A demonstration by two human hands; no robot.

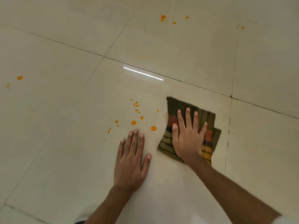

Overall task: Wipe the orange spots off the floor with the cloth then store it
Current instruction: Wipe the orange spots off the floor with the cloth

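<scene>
A folded olive-green cloth [208, 120] with orange and yellow stripes lies flat on the beige tiled floor [64, 143]. My right hand [187, 136] presses down on it with fingers spread. My left hand [131, 159] rests flat on the bare floor to the cloth's left, holding nothing. A cluster of orange spots [134, 122] sits just beyond my left fingertips; one large spot [153, 128] lies close to the cloth's left edge. More orange spots are at the far left [19, 77] and at the top [163, 17].
Dark grout lines [178, 80] cross the glossy tiles. A bright strip of reflected light [143, 73] lies beyond the cloth. Nothing else stands on the floor in view.
</scene>
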